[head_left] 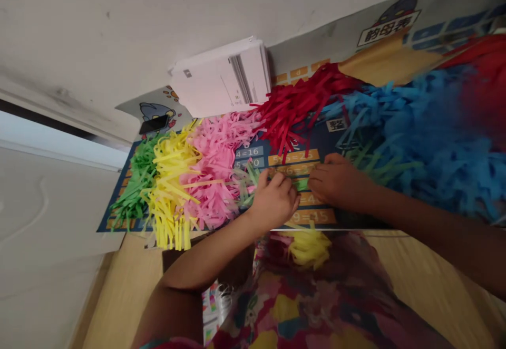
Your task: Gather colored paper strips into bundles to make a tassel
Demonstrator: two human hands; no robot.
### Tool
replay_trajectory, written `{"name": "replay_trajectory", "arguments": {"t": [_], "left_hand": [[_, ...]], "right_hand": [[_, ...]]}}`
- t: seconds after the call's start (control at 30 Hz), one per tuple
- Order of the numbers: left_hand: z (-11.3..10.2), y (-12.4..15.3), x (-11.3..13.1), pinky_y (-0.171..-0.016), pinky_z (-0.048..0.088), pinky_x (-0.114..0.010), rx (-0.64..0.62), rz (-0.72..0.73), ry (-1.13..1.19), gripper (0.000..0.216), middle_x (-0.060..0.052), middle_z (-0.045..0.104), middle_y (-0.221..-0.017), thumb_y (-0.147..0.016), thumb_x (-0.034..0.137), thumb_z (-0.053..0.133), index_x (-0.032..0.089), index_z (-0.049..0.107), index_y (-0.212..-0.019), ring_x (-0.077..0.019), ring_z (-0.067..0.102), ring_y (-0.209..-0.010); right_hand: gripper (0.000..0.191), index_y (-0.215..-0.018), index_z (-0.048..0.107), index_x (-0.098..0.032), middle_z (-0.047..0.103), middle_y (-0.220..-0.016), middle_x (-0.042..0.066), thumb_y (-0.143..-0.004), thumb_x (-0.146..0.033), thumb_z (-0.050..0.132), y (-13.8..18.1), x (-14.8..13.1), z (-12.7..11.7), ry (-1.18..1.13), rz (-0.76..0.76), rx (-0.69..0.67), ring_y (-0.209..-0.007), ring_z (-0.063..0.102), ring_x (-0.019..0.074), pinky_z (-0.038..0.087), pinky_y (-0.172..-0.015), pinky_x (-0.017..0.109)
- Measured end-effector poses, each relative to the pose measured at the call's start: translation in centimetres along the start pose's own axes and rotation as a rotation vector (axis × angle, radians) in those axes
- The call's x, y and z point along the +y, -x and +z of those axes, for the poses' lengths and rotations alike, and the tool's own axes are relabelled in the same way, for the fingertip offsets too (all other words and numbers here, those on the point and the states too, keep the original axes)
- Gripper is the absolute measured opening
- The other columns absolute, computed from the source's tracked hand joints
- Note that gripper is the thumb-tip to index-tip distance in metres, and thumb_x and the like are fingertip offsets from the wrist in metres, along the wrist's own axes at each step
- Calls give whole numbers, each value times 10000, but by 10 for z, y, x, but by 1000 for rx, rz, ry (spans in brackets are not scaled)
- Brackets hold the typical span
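Strip of pale-green fringed paper (pixel 302 184) spans left hand (pixel 274 200) to right hand (pixel 340 183), long axis left-right, roughly along near edge of dark-blue printed mat (pixel 316 139). Both hands equally near, curled, pinching midsection; fringes splay outward.

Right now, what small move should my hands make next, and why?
Perhaps give the green strip a small twist: your left hand and right hand sit close on either side of its short visible stretch, while loose green fringe spreads beyond each hand.
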State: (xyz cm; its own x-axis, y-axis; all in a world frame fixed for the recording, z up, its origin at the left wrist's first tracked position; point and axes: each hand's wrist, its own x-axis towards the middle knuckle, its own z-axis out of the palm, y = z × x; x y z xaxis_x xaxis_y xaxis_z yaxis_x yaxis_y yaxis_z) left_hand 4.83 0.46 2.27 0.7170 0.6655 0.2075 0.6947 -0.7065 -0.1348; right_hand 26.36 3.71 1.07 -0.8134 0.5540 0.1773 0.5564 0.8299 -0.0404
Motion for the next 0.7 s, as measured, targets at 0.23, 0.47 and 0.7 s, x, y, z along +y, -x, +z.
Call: {"name": "replay_trajectory", "arguments": {"t": [0.23,0.47,0.7], "left_hand": [[7,3,-3,-1020,265,-498,58,-44,9,191,-13,691,-765,-943,256,572,202,655,-780,-216,569,-891],[10,27,-22,-1011,291,-469,106,-152,165,67,-5,746,-946,-923,243,628,246,695,-916,-203,599,-957],[11,22,-25,-918,349,-427,53,-336,332,152,-32,715,-906,-932,324,613,225,707,-865,-209,606,-932]], "right_hand": [[102,-829,644,-156,670,-852,73,-883,-214,579,-8,-9,1,-6,102,65,-878,524,233,224,-787,400],[237,-796,664,-203,689,-826,42,-973,-252,514,27,19,20,-31,203,151,-835,530,219,248,-774,385],[227,-838,706,-226,686,-904,30,-945,-361,559,29,32,19,-312,364,58,-865,581,212,259,-743,345]]}}
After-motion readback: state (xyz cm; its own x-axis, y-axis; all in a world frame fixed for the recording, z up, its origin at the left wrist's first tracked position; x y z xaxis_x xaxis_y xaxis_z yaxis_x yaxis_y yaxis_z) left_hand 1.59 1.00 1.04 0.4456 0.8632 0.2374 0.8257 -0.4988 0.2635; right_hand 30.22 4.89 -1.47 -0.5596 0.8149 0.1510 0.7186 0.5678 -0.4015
